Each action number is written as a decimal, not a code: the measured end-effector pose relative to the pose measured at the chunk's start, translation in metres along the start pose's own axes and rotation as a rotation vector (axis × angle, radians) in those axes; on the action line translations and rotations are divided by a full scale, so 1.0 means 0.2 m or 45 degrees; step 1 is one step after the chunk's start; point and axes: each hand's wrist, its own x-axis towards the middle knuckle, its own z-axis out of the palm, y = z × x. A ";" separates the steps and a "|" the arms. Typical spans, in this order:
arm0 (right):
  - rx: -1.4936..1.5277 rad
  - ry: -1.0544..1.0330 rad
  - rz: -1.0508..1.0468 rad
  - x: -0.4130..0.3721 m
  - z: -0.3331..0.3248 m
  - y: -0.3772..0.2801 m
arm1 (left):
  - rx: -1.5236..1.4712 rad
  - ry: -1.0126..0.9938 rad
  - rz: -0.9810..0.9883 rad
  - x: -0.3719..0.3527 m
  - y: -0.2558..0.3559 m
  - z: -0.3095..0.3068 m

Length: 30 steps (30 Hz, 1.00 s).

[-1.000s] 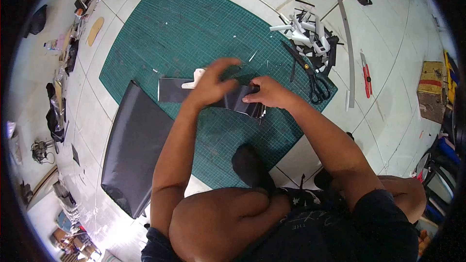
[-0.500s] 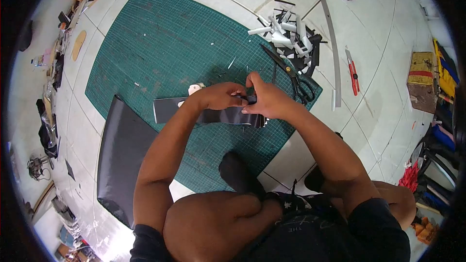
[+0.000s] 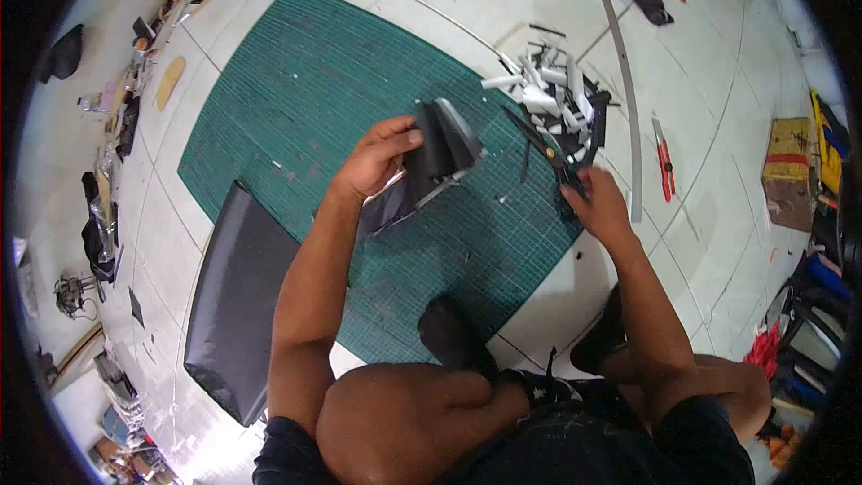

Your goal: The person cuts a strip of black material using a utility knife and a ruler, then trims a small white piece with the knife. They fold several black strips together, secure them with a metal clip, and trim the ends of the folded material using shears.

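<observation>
A bundle of black strips (image 3: 433,148) with pale backing is gripped in my left hand (image 3: 382,154), raised over the green cutting mat (image 3: 296,108). Its strips fan out to the right of my fingers. At the mat's right edge, my right hand (image 3: 600,205) is at the handles of the black scissors (image 3: 549,153), thumb and fingers closed round them. The blades point up and left. Just above the scissors lies a heap of black and white offcuts (image 3: 552,90).
A large black sheet (image 3: 235,305) lies folded at the mat's lower left. On the tiles to the right are a long grey strip (image 3: 623,81) and a red cutter (image 3: 664,166). My foot (image 3: 446,328) rests on the mat's near edge.
My left hand has lifted the strips off the mat and tilted them upward. My right hand has let go of them and moved right to the scissors. The whole view has shifted slightly.
</observation>
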 end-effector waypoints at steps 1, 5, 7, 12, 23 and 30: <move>-0.172 0.063 -0.104 -0.06 0.02 0.09 | -0.167 -0.004 0.118 -0.01 0.05 -0.03; -0.222 0.008 -0.061 -0.09 0.06 0.10 | -0.339 0.094 0.461 -0.07 0.12 -0.16; -0.275 -0.051 0.015 -0.07 0.08 0.03 | -0.380 0.115 0.502 -0.11 0.15 -0.23; -0.383 -0.196 0.068 0.00 0.07 -0.04 | -0.428 0.192 0.602 -0.17 0.24 -0.19; 0.757 -0.573 0.066 -0.11 0.00 -0.41 | -0.224 0.338 0.637 -0.21 0.28 -0.22; 0.832 -0.880 -0.376 -0.20 -0.17 -0.64 | -0.125 0.418 0.580 -0.17 0.26 -0.20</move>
